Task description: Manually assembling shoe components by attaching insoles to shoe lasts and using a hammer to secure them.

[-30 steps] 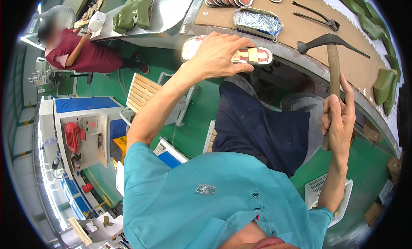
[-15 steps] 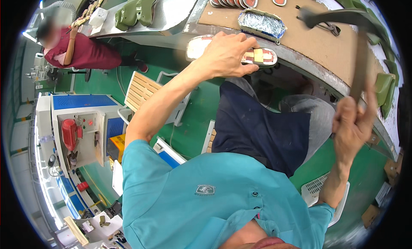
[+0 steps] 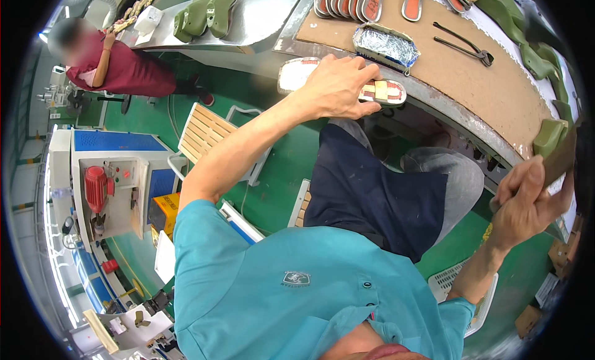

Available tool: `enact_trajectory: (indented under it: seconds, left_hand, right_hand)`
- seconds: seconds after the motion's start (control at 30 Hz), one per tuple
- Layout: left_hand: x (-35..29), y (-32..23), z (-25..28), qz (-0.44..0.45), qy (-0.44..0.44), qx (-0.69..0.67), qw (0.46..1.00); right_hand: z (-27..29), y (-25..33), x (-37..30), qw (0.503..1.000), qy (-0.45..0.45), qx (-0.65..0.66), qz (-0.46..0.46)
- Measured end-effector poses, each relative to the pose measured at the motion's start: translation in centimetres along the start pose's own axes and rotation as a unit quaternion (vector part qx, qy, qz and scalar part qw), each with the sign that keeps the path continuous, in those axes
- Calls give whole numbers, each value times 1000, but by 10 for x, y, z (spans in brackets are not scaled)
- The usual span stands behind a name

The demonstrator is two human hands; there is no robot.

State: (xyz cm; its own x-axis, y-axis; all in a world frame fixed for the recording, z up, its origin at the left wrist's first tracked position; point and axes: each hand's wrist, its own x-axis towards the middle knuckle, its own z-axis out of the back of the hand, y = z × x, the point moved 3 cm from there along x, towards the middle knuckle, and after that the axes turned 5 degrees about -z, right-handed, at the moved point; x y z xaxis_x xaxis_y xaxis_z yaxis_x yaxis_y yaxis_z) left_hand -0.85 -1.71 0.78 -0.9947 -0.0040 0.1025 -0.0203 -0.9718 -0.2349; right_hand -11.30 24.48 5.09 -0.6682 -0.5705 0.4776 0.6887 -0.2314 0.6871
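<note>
L hand palm-down, gripping flat oval shoe sole at table edge, 12 o'clock. R hand fisted round wooden hammer handle, 3 o'clock. Crinkled foil tray beyond.

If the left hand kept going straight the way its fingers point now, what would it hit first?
The left hand rests on a shoe sole at the bench edge, fingers pointing up and right across the workbench. Straight on, it would probably meet the foil-lined tray first; depth is uncertain.
</note>
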Motion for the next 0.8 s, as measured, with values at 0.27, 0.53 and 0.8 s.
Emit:
enact_trajectory:
  seconds: [0.27, 0.53, 0.8]
  left_hand:
    - [3, 2, -1, 7, 0, 8, 1000]
    - [1, -1, 2, 9, 8, 10, 1000]
    - [1, 2, -7, 13, 22, 55, 998]
  right_hand:
    - [-26, -7, 3, 996, 75, 18, -43]
    - [-21, -18, -24, 990, 64, 108, -69]
    - [-43, -6, -20, 902, 153, 251, -317]
